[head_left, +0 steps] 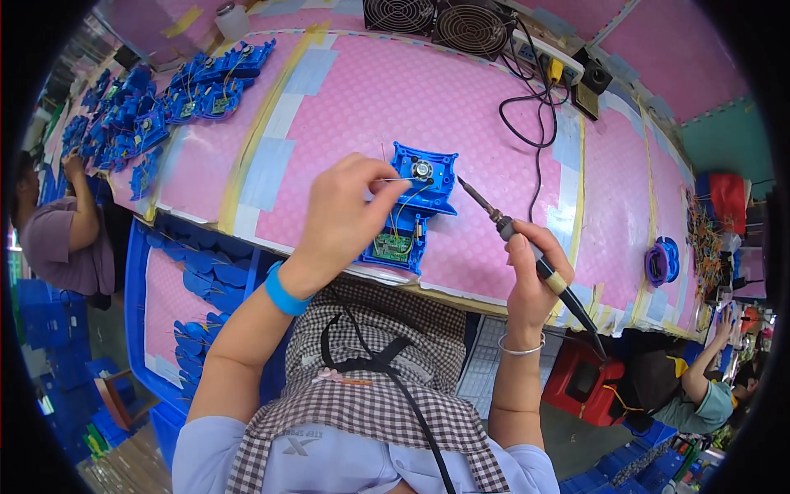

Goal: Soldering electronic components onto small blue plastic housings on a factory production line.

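In front of me on the pink table lies a blue plastic housing [443, 199] in two joined-looking halves. A round speaker [422, 170] sits in its upper half, and a green circuit board [392, 245] lies in the lower half, with thin yellow wires between them. My left hand [346, 206] is closed in a pinch on a thin silvery solder wire [393, 179] beside the speaker. My right hand [535, 272] grips a soldering iron [505, 227]. Its tip points at the housing's right edge, apart from the speaker.
Several blue housings with wires [148, 115] are heaped at the far left. Fans [471, 29] and a power strip [535, 53] with black cables stand at the back. A blue bin [140, 329] holds blue parts at left. Other people sit at both sides; a blue-purple part [661, 262] lies right.
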A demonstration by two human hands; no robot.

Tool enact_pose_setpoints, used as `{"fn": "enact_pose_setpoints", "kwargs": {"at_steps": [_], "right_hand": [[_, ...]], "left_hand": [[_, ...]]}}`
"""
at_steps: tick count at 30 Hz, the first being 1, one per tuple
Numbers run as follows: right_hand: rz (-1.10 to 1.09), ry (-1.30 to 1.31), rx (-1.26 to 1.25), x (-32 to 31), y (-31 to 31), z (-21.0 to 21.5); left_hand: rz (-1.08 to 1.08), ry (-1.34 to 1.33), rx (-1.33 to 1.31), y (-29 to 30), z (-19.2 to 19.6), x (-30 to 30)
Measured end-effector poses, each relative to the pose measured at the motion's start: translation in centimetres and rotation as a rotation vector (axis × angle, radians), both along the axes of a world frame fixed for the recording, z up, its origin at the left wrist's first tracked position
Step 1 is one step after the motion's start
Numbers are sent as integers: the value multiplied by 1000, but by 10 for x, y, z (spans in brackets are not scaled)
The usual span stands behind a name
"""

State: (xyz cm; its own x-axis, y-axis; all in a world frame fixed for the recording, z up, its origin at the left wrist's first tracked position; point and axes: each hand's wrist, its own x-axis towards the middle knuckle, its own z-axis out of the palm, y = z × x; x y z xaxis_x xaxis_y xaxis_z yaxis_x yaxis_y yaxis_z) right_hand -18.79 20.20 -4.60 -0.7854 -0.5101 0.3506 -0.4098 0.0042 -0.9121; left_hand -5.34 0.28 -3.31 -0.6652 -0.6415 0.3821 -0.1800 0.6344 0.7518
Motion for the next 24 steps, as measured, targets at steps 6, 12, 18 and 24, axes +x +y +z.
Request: {"fn": "enact_pose_setpoints", "kwargs": {"at_steps": [6, 12, 18, 24], "right_hand": [[-53, -102, -56, 5, 4, 7], [-55, -104, -49, 5, 4, 0], [-49, -111, -66, 4, -7, 1], [-44, -97, -59, 4, -4, -1]], "left_hand": [[-74, -426, -98, -3, -7, -28], [18, -146, 72, 2, -13, -21], [-50, -343, 26, 0, -10, -29], [8, -93, 49, 7, -11, -20]]}}
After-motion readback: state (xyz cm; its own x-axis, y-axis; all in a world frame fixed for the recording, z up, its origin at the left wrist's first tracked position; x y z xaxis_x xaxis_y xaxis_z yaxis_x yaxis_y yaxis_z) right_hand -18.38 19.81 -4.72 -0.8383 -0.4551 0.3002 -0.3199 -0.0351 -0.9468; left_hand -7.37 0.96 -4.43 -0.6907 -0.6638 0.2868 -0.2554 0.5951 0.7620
